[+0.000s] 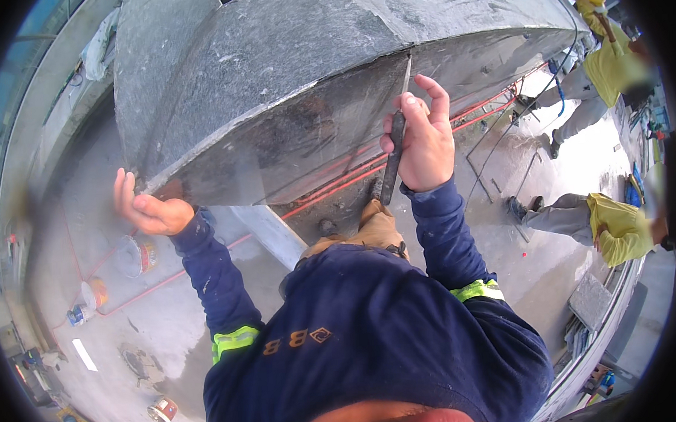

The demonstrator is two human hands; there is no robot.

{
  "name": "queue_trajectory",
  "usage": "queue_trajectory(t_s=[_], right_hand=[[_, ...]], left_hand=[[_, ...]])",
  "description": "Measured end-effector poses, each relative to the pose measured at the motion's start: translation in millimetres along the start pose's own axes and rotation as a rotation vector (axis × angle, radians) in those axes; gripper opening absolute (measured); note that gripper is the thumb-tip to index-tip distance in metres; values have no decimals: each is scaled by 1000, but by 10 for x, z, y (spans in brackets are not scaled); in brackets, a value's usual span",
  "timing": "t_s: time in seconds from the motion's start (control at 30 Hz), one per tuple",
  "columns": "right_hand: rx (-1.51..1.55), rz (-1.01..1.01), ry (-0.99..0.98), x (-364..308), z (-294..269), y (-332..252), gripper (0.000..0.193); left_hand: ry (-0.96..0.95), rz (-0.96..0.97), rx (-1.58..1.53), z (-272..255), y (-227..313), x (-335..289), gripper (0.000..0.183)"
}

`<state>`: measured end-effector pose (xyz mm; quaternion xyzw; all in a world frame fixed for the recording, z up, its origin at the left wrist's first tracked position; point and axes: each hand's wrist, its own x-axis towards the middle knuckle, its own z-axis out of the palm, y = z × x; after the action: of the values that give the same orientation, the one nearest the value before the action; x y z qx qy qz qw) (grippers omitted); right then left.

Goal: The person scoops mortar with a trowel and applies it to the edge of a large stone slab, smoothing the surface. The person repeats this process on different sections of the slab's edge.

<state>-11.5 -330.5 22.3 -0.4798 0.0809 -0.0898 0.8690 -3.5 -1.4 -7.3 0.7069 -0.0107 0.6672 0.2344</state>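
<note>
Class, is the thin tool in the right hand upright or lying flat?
Upright: the right hand holds the tool near vertical, tip against the stone slab.

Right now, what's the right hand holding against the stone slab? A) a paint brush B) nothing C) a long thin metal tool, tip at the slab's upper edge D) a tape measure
C: the right hand grips a long thin metal tool whose tip meets the top edge of the grey stone slab, while the left hand braces the slab's lower corner.

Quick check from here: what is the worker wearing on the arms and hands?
Both arms are in long dark navy sleeves, each with a fluorescent yellow-green band near the upper arm. The cuffs end at the wrists. The left hand and right hand are bare, no gloves.
</note>
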Motion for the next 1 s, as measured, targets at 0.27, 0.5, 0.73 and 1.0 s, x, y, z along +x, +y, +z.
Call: queue_trajectory(t_s=[0.27, 0.5, 0.73, 1.0], right_hand=[[289, 229, -33, -17, -29, -296, 32], [188, 261, -47, -17, 93, -384, 31], [197, 330, -76, -196, 275, -309, 31], [112, 385, -134, -372, 424, -205, 33]], left_hand=[[8, -13, -34, 25, -9, -28, 41], [11, 24, -35, 16, -49, -33, 44], [13, 9, -20, 15, -10, -16, 47], [5, 21, -24, 9, 15, 1, 45]])
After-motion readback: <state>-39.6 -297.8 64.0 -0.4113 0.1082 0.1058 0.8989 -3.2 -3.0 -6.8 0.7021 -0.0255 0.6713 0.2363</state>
